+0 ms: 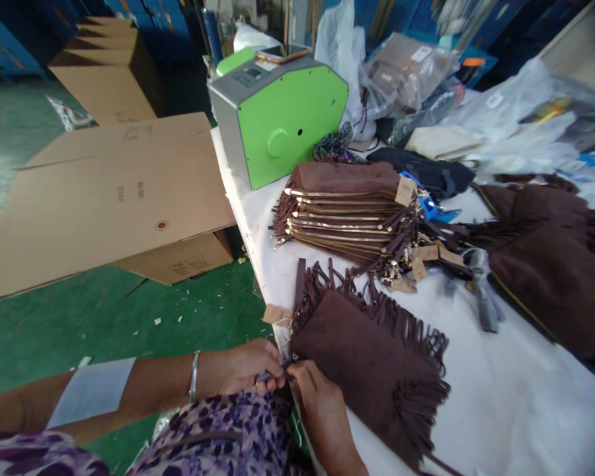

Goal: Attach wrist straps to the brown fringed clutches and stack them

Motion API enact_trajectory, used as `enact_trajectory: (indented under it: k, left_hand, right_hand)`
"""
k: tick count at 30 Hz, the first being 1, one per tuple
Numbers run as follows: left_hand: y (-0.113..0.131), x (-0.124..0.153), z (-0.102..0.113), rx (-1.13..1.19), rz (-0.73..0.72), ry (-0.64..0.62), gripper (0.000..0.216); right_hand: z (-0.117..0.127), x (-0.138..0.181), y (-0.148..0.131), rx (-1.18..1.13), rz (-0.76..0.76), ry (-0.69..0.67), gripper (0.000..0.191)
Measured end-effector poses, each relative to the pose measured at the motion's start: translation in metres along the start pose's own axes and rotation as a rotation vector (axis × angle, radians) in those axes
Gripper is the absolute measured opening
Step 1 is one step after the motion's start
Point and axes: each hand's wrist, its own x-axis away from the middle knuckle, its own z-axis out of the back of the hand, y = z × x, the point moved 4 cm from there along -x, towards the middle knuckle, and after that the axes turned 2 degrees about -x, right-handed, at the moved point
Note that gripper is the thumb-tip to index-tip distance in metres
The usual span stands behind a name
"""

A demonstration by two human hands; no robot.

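Note:
A dark brown suede pouch with fringe (361, 357) lies at the front edge of the white table. Both hands meet at its near left corner, by a small metal fitting. My left hand (250, 367) is closed around a small grey piece whose kind I cannot make out. My right hand (322, 403) is closed, its fingertips pinched at the pouch's corner. A tan paper tag (278, 315) hangs from that corner, above my left hand. Behind lies a stack of brown zipped pouches (342, 218) with gold zips, fringes and tags.
A green and grey machine (287, 129) stands at the table's back left, a phone (282, 53) on top. Large cardboard boxes (114, 192) are on the left over the green floor. More brown bags (555, 277) and clear plastic bags (506, 106) lie on the right.

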Motion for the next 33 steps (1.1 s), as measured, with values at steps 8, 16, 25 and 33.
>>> enact_trajectory:
  k: [8, 16, 25, 33]
  left_hand:
    - [-0.01, 0.003, -0.001, -0.063, -0.149, 0.142, 0.021]
    - [-0.003, 0.014, -0.015, -0.243, -0.21, 0.279, 0.016]
    - [0.004, 0.021, -0.014, -0.387, -0.359, 0.29, 0.015]
    - [-0.008, 0.012, -0.011, -0.31, -0.371, 0.291, 0.028]
  right_hand:
    - [-0.008, -0.005, -0.001, 0.134, -0.077, 0.081, 0.022]
    - [-0.004, -0.004, -0.006, -0.069, -0.325, 0.094, 0.016]
    - [-0.004, -0.005, 0.002, -0.331, -0.558, 0.183, 0.018]
    - [-0.007, 0.005, 0.003, -0.373, -0.557, 0.313, 0.023]
